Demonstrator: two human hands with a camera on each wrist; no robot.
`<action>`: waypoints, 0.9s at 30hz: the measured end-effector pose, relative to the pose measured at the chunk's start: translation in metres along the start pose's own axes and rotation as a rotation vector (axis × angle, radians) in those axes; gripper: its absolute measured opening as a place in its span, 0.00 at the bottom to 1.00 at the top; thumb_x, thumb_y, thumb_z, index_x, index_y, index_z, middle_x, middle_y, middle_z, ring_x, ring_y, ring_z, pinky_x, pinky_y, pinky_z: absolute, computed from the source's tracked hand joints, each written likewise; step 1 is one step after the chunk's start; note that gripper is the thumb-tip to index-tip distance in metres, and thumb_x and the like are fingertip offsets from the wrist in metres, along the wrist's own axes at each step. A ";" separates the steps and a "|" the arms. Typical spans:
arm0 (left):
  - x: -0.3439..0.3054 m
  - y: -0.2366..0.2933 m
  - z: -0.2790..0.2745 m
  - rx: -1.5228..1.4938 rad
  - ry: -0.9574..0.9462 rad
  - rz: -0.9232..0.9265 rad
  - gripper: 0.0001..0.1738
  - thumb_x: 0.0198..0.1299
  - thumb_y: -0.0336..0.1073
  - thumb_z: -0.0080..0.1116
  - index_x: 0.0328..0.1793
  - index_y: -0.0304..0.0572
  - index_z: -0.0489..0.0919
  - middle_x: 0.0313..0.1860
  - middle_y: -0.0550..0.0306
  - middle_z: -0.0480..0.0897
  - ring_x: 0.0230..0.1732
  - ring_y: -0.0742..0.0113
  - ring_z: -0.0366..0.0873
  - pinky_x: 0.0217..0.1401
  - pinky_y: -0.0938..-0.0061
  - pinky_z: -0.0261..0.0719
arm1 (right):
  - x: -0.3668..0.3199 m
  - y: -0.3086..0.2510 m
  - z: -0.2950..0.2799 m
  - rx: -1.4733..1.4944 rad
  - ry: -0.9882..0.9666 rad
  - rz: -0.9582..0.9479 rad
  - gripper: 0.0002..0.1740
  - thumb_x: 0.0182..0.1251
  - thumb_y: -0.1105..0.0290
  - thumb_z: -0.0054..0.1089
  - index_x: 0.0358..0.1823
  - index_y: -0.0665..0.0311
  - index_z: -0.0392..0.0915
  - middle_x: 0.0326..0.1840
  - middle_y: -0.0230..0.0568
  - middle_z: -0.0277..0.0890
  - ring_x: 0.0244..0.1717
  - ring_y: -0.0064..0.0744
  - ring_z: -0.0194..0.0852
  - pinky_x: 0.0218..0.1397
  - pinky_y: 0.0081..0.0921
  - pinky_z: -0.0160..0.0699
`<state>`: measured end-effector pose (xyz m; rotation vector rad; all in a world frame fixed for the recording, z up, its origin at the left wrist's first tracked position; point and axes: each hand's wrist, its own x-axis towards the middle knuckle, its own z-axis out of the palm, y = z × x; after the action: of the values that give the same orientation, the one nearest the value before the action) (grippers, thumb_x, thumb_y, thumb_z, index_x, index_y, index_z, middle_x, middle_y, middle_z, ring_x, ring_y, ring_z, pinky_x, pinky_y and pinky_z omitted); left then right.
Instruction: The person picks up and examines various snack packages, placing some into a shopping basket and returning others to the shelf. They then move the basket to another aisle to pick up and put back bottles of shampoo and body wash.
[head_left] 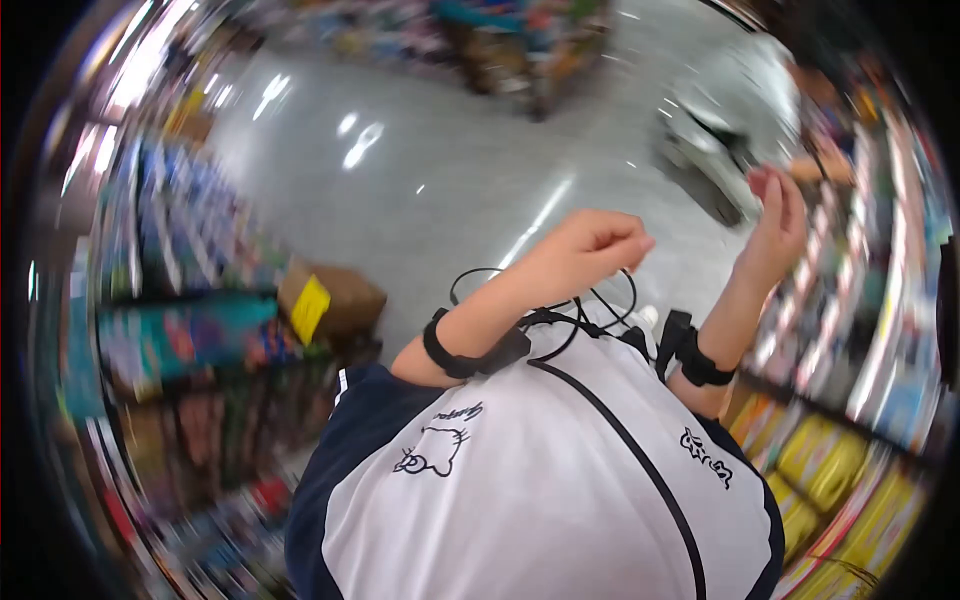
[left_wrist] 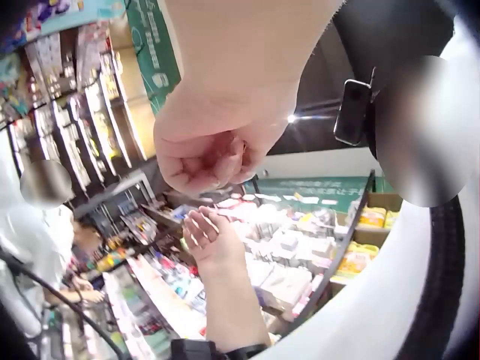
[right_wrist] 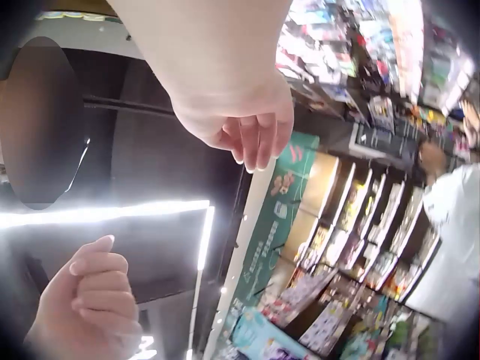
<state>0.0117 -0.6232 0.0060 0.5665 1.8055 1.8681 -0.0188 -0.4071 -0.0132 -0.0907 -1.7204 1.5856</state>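
Observation:
In the head view the left hand is raised before the chest, its fingers loosely curled around nothing. The right hand stands to its right, fingers relaxed and slightly bent, also holding nothing. A wide gap separates the two hands. The left wrist view has the left hand loosely curled above, with the right hand below it, fingers spread a little. From the right wrist, the right hand hangs relaxed, and the left hand shows folded fingers.
Stocked shelves line the left, with a cardboard box bearing a yellow label. More shelves run along the right, yellow packs low down. A person in pale clothing is ahead on the grey floor. Black cables hang at the waist.

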 end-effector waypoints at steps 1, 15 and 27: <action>-0.028 0.013 -0.008 0.000 0.095 -0.051 0.14 0.60 0.37 0.49 0.23 0.39 0.69 0.18 0.71 0.64 0.20 0.84 0.57 0.22 0.86 0.54 | -0.008 -0.002 0.019 0.048 -0.076 0.075 0.09 0.63 0.73 0.47 0.39 0.71 0.75 0.33 0.38 0.75 0.35 0.24 0.74 0.43 0.18 0.72; -0.191 -0.006 -0.308 -0.220 1.236 0.101 0.16 0.53 0.29 0.57 0.20 0.47 0.62 0.16 0.74 0.61 0.19 0.86 0.55 0.20 0.88 0.52 | -0.038 0.032 0.435 -0.051 -0.816 -0.039 0.10 0.64 0.72 0.46 0.40 0.69 0.75 0.31 0.36 0.75 0.33 0.23 0.72 0.39 0.18 0.70; -0.168 0.055 -0.640 0.259 1.707 0.235 0.13 0.55 0.29 0.55 0.24 0.42 0.62 0.15 0.70 0.61 0.19 0.83 0.56 0.21 0.84 0.58 | -0.002 0.079 0.830 0.085 -1.024 -0.039 0.11 0.65 0.71 0.45 0.41 0.71 0.73 0.30 0.39 0.74 0.32 0.23 0.72 0.39 0.19 0.72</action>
<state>-0.2392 -1.2375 0.0372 -1.2692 2.9589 2.4397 -0.5268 -1.0681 -0.0155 0.9386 -2.3428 1.8009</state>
